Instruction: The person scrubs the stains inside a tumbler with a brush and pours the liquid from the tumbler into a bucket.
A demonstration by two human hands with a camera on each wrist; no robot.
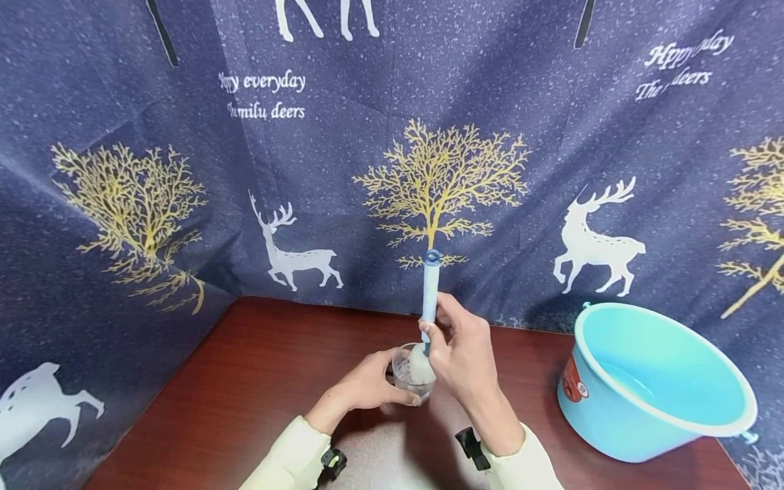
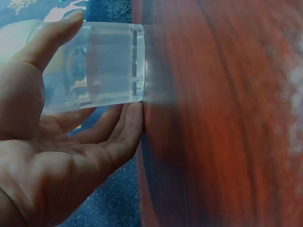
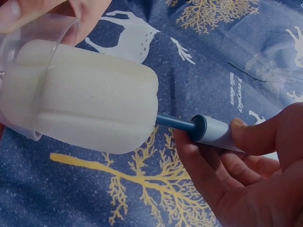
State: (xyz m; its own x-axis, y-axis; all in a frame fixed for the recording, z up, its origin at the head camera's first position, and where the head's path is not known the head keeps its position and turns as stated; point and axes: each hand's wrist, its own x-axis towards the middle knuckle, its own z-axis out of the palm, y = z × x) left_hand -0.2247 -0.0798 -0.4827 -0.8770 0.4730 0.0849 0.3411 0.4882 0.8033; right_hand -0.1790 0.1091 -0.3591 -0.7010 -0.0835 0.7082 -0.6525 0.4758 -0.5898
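Note:
A clear plastic cup (image 2: 111, 61) stands on the dark red wooden table, and my left hand (image 1: 370, 384) grips it around its side, thumb on one side and fingers on the other. My right hand (image 1: 465, 350) holds the light blue handle of a sponge bottle brush (image 1: 431, 292), thumb and fingers round the lower part. The handle stands nearly upright, with a ring at its top. The brush's white sponge head (image 3: 94, 97) is partly inside the cup, its upper part sticking out above the rim. A dark blue stem joins head and handle.
A light blue bucket (image 1: 649, 408) with a red label stands at the right of the table (image 1: 245, 381). Behind the table hangs a dark blue cloth (image 1: 343, 170) printed with deer and golden trees.

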